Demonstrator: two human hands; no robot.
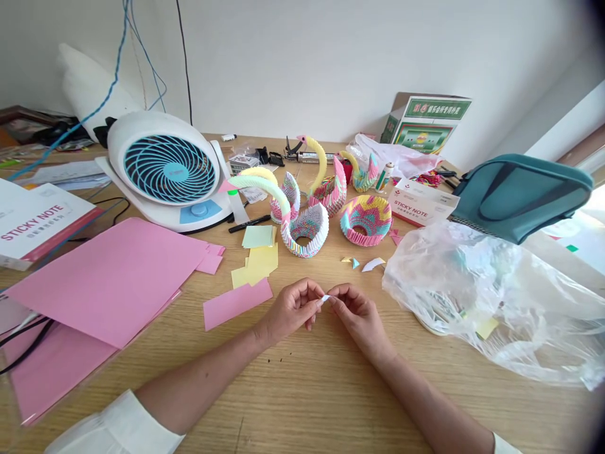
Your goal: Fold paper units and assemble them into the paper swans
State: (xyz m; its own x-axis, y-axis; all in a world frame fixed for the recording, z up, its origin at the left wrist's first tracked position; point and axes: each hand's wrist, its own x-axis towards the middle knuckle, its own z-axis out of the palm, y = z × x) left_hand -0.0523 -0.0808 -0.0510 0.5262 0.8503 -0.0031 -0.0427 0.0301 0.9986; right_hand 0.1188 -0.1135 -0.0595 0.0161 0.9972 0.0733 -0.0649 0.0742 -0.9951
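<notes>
White paper, one small strip (325,298), is pinched between the left hand (292,310) and right hand (360,316), held together at lower centre of the frame. Just left lies a pink paper piece (237,304) on the wooden desk (302,403), with folded-paper swans (305,230) farther up — near the centre.

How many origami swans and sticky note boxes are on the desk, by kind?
Origami swans with necks: 4
Neckless origami swan base: 1
Sticky note boxes: 2
Total: 7
</notes>
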